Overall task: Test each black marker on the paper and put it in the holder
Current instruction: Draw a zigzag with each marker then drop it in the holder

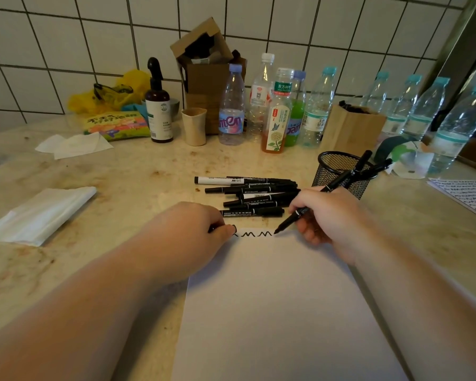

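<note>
While left hand (201, 229) steadies paper (275, 312), right hand (327, 215) holds marker (289, 220).

I read the head view as dim and warm, with a yellow-green cast over the countertop (127, 171). Light seems diffuse and brightest toward 2 o'clock, where the bottles (421, 105) show pale highlights. Shadows are soft: a faint one lies under the left forearm (99, 292) on the paper (272, 312), toward 5 o'clock. No hard glare on the wall tiles (66, 37). Wide-angle distortion bows the tile grout lines, strongest at 10 and 2 o'clock. Both forearms look smeared and soft at 6 o'clock. Bottle labels at 12 o'clock are only partly legible, with compression softening fine detail.
</note>
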Action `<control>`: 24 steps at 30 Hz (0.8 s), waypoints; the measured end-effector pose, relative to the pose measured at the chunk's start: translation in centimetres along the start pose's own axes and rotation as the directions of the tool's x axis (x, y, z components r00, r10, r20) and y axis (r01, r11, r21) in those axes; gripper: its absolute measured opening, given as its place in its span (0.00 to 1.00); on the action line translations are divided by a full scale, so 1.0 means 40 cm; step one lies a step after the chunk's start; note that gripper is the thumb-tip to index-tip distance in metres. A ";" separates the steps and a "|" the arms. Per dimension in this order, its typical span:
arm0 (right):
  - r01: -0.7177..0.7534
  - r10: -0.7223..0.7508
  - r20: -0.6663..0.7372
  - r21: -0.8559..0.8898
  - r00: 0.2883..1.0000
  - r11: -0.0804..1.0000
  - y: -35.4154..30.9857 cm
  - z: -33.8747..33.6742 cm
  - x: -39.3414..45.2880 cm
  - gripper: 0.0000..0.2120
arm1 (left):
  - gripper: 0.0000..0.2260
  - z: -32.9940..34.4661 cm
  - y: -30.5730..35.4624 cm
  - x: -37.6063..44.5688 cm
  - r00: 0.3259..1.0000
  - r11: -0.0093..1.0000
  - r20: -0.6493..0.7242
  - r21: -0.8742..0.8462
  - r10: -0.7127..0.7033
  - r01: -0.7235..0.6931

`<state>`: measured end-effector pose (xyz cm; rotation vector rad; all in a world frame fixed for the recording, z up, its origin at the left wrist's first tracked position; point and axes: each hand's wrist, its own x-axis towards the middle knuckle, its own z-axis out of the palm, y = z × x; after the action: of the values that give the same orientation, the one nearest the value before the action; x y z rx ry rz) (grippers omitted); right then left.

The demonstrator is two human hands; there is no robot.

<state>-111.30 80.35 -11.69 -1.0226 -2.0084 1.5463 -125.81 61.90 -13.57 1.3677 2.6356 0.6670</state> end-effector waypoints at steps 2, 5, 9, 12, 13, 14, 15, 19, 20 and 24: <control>-0.012 0.012 -0.020 -0.010 1.000 1.000 -0.003 0.002 -0.002 0.07 | 0.16 0.003 0.000 0.001 1.000 1.000 -0.008 0.013 0.002 -0.002; -0.037 0.037 -0.017 -0.016 0.999 0.999 -0.003 0.006 -0.004 0.06 | 0.16 0.003 0.000 0.003 1.000 0.999 -0.009 0.031 0.010 -0.010; -0.032 0.032 -0.023 -0.014 0.999 0.999 -0.002 0.008 -0.005 0.07 | 0.16 0.001 0.002 0.001 1.000 0.999 -0.004 0.029 0.015 -0.015; -0.022 0.021 -0.019 -0.010 1.000 1.000 0.000 0.010 -0.005 0.07 | 0.17 -0.001 0.005 0.001 1.000 0.999 -0.005 0.038 0.018 -0.018; -0.019 0.019 -0.016 -0.011 1.000 1.000 0.001 0.011 -0.004 0.08 | 0.17 -0.002 0.006 0.000 1.000 0.999 -0.006 0.042 0.019 -0.019; -0.016 0.016 -0.015 -0.015 1.000 1.000 0.002 0.011 -0.004 0.08 | 0.17 -0.002 0.007 0.000 1.000 0.999 -0.007 0.047 0.020 -0.020; -0.014 0.014 -0.016 -0.023 1.000 1.000 0.003 0.011 -0.004 0.08 | 0.17 -0.002 0.007 0.000 1.000 0.999 -0.007 0.049 0.022 -0.021; -0.009 0.008 -0.025 -0.052 1.000 0.999 0.004 0.010 -0.003 0.07 | 0.16 -0.001 0.004 -0.001 1.000 0.999 -0.004 0.036 0.010 -0.010; -0.012 0.010 -0.029 -0.052 1.000 0.999 0.004 0.010 -0.002 0.07 | 0.16 0.000 0.003 0.000 1.000 0.999 -0.005 0.038 0.011 -0.011; -0.034 0.033 -0.054 -0.022 0.998 0.999 0.002 0.008 0.002 0.07 | 0.16 0.001 0.000 0.002 1.000 0.999 -0.014 0.039 0.017 -0.016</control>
<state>-111.55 80.22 -11.88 -1.1006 -1.9865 1.5000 -125.85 62.00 -13.60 1.4015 2.6651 0.6324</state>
